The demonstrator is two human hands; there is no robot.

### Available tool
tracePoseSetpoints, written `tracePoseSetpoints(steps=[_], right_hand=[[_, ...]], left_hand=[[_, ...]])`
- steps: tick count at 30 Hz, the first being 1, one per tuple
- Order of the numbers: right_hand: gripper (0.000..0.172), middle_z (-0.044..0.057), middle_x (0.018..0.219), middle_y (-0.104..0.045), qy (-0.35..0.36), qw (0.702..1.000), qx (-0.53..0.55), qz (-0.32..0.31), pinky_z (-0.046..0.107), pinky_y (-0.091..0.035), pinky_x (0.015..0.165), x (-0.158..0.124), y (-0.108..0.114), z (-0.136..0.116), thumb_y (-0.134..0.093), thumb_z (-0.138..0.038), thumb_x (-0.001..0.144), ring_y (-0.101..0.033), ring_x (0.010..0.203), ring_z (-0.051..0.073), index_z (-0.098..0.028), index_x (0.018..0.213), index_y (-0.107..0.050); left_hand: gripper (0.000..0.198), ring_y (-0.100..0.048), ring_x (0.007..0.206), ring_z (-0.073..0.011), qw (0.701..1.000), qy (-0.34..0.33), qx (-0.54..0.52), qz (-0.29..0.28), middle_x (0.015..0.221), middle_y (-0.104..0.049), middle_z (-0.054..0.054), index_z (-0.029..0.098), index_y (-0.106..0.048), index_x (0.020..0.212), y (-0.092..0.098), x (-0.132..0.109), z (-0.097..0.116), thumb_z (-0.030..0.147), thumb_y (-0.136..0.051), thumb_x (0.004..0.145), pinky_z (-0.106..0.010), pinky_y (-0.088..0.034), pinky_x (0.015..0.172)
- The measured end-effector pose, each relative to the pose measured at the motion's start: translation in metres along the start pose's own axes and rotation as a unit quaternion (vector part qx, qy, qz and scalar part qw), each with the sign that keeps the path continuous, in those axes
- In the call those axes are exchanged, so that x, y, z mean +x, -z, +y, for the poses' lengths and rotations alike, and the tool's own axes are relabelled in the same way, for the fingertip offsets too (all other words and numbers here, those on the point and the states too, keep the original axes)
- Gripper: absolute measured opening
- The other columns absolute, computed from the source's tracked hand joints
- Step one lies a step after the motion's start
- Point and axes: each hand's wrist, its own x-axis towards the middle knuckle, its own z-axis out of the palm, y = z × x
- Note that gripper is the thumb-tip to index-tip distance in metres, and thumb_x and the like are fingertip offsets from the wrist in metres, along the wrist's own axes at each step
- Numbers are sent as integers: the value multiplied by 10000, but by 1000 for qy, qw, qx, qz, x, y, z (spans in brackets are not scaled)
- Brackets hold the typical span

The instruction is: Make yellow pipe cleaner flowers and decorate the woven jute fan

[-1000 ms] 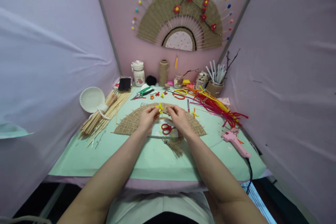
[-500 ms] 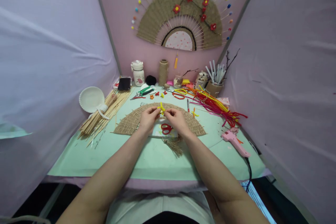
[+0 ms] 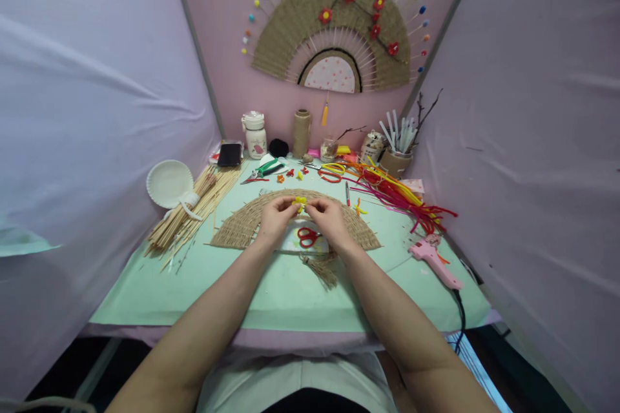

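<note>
On a green-covered table [image 3: 203, 300] a woven fan [image 3: 237, 227] is laid flat. Over the fan are held the left hand [image 3: 276, 216] and the right hand [image 3: 327, 216]. Behind, a white bottle [image 3: 256, 141] is closed by its lid, its contents hidden. A brown pot [image 3: 394, 165] is filled with white sticks [image 3: 401, 137]; in a smaller glass jar [image 3: 329, 142] something pale is contained, too small to tell. Over the fan's middle, a yellow piece [image 3: 301, 201] is pinched between the fingertips of both hands.

Site: craft workspace, booth-like. Pale cloth walls [image 3: 97, 71] flank a green-covered table [image 3: 194, 300]. Evidence: glue gun [image 3: 438, 263], pliers [image 3: 265, 170], red scissors [image 3: 304, 242], twine spool [image 3: 301, 134], bundled sticks [image 3: 170, 226], bright pipe cleaners [image 3: 423, 213]; decorated woven fan [image 3: 285, 29] displayed on pink back wall [image 3: 208, 0].
</note>
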Motion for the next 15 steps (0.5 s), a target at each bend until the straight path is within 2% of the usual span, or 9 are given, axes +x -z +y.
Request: tracePoseSetpoints(steps=[4,9,12,15], right_hand=[[206,16,642,-639,13,999,-22,20,243,-396,565,-1,0,-1,-558,-318,699,-529,574,127,-145,688,-668],[170,-1,591,-608,42,994,-91,49,236,-378,560,-6,-1,-5,-551,-289,703,-510,551,117,-155,631,-629],[151,-2,590,-601,54,989,-122,65,237,-373,566,-8,-2,-6,-551,-276,695,-511,560,118,-161,613,-606],[158,3,611,-614,48,991,-105,62,240,-381,571,-6,-1,-5,-553,-290,697,-518,573,123,-159,636,-617]], left_hand=[[223,-619,668,-149,1000,2,20,-2,733,-693,-45,139,-689,781,1,0,-3,267,-717,601,-284,-492,668],[158,-596,603,-129,999,-14,44,8,653,-668,-25,134,-673,706,-2,-4,-1,244,-707,598,-249,-469,603],[143,-591,598,-125,999,-21,38,11,639,-661,-19,134,-660,680,-6,-7,0,239,-707,594,-243,-469,601],[184,-596,614,-122,1000,-15,9,14,659,-666,-22,130,-663,714,-7,-7,-2,257,-717,592,-247,-479,622]])
